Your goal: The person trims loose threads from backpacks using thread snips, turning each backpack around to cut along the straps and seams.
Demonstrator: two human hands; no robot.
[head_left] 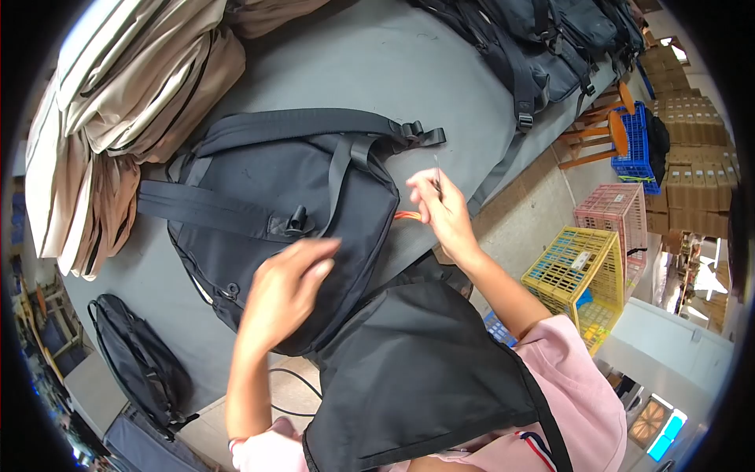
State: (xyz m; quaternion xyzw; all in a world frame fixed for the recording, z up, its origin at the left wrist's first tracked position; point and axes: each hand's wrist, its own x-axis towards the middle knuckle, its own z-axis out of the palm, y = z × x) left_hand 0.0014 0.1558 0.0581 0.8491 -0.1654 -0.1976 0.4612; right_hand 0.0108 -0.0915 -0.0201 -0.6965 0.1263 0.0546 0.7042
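A black backpack point(259, 177) lies on the grey-covered table in front of me, its padded straps and buckles facing up. My left hand point(287, 291) hovers over its lower part near a strap buckle point(296, 219), fingers loosely bent, thumb apart, nothing visible in them; motion blurs it slightly. Beside the bag's right edge, my right hand point(442, 206) is closed around a thin, pointed metal tool point(437, 167), its tip upward; its exact kind is unclear. An orange-red piece point(407, 215) shows between that hand and the bag; whether it belongs to the tool I cannot tell.
Beige bags point(149, 86) are piled at the left of the table point(338, 63). More black backpacks point(550, 47) lie at the far right; another black bag point(141, 362) is at lower left. Yellow point(574, 267), pink point(613, 208) and blue crates, wooden stools point(605, 134) and cartons point(696, 157) stand right.
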